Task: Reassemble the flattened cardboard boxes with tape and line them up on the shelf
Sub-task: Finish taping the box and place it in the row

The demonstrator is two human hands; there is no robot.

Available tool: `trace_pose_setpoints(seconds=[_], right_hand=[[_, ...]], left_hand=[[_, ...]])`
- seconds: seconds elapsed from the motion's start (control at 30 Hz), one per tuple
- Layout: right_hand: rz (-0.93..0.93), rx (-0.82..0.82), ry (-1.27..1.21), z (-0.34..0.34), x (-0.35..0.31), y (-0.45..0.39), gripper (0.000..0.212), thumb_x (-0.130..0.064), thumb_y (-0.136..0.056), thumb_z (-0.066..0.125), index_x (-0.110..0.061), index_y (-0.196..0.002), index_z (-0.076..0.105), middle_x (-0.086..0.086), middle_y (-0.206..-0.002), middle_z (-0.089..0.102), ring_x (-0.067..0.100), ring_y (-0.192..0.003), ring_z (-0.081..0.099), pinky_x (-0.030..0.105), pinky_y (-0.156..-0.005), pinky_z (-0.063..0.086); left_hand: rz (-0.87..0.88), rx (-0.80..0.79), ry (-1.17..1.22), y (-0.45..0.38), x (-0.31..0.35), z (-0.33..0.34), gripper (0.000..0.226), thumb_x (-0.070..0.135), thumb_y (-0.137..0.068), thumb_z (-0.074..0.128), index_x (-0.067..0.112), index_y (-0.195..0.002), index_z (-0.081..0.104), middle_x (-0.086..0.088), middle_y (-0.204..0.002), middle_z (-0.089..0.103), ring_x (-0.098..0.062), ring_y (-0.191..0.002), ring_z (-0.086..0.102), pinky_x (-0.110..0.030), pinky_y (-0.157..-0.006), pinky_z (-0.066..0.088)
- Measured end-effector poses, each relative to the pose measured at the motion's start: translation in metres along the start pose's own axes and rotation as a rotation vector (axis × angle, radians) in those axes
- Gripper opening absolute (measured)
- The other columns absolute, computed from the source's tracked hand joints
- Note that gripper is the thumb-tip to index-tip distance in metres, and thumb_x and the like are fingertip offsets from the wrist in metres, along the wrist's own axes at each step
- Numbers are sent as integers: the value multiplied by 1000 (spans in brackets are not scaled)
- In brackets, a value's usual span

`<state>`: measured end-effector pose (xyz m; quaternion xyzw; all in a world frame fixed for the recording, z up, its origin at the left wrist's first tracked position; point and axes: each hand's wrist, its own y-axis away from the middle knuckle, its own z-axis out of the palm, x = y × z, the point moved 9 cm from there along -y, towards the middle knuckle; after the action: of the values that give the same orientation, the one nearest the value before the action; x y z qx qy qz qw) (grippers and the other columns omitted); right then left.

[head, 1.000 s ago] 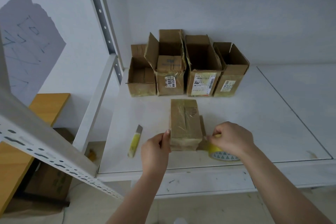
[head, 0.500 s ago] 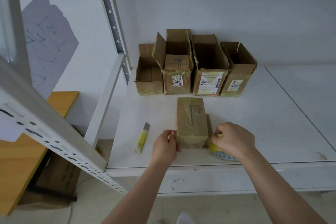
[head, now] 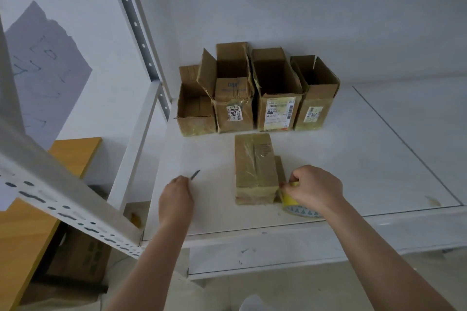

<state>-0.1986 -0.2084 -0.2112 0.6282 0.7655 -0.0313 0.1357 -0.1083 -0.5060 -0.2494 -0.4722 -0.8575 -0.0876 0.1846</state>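
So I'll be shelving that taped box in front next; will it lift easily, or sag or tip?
The taped box probably lifts light: the boxes behind like it stand open and look empty. Glossy tape covers its top, so it may be slippery. It lies low and flat on the shelf, so a push should slide it, not tip it.

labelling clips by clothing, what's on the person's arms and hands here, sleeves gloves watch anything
Nothing is worn on what shows. Both forearms are bare, with no sleeve edge in view. The left hand and right hand have no gloves, and no watch, bracelet or ring is visible. Fingernails are too small to judge.
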Motion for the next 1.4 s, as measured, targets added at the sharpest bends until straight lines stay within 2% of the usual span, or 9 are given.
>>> trace_pose_setpoints(seconds=[0.1, 0.23, 0.43, 0.53, 0.6, 0.7, 1.03, 1.2, 1.4], right_hand=[[-4, -14, -23, 2, 0, -2, 34, -53, -84, 56, -22, -82, 69, -8, -82, 66, 13, -76, 61, 24, -58, 43], [4, -95, -65, 5, 3, -6, 39, -58, -86, 54, -23, -79, 68, -8, -77, 64, 11, -72, 59, 23, -56, 39], [-41, -250, -278, 11, 10, -9, 40, -33, -85, 56, -16, -51, 45, -4, -52, 42, 15, -54, 44, 28, -55, 33], [-111, -362, -357, 10, 14, -5, 30, -33, -87, 62, -10, -66, 64, -3, -64, 54, 14, -66, 54, 29, -63, 40], [-94, -328, -262, 5, 27, -6, 21, -45, -87, 63, -26, -84, 71, -12, -82, 64, 11, -83, 62, 28, -70, 45], [28, -215, -103, -7, 49, -7, 40, -60, -83, 61, -40, -118, 60, -17, -117, 57, 10, -114, 55, 30, -85, 42], [11, -258, -571, -7, 56, 4, 12, -38, -85, 71, -30, -81, 63, -3, -77, 66, 17, -73, 63, 35, -72, 51], [33, -148, -460, -13, 57, 9, 13, -40, -88, 65, -34, -78, 58, -13, -59, 61, 4, -55, 56, 24, -57, 38], [110, -101, -473, -14, 64, 20, 14, -42, -88, 62, -34, -77, 58, -13, -76, 64, 5, -61, 62, 24, -60, 41]], left_hand=[[69, 58, 450, 2, 37, -36, 19, 9, -102, 38, 13, -104, 56, -1, -93, 71, -18, -78, 64, -37, -70, 55], [350, -225, 761, 19, 136, -46, 20, 24, -102, 47, 19, -89, 63, 7, -69, 69, -4, -54, 58, -20, -53, 51], [451, -669, 579, 33, 205, 12, 42, 23, -104, 41, 15, -67, 60, 5, -50, 61, -6, -41, 52, -17, -48, 44], [461, -617, 491, 27, 200, 27, 45, 31, -104, 40, 18, -65, 58, 7, -49, 59, -6, -42, 50, -18, -49, 42], [505, -577, 466, 25, 199, 28, 46, 35, -104, 39, 19, -65, 57, 8, -48, 58, -5, -42, 49, -17, -49, 40], [544, -573, 444, 27, 202, 29, 46, 37, -104, 39, 20, -66, 58, 8, -48, 59, -5, -44, 50, -16, -51, 40], [678, -692, 27, 46, 218, 23, 43, 32, -99, 43, 14, -66, 62, 5, -61, 61, -7, -61, 55, -30, -78, 47], [650, -649, -210, 48, 231, 28, 38, 31, -97, 45, 11, -65, 53, -1, -65, 52, -21, -71, 55, -32, -68, 45], [690, -582, -204, 50, 232, 27, 45, 34, -103, 36, 8, -73, 57, -6, -74, 60, -20, -73, 56, -28, -69, 40]])
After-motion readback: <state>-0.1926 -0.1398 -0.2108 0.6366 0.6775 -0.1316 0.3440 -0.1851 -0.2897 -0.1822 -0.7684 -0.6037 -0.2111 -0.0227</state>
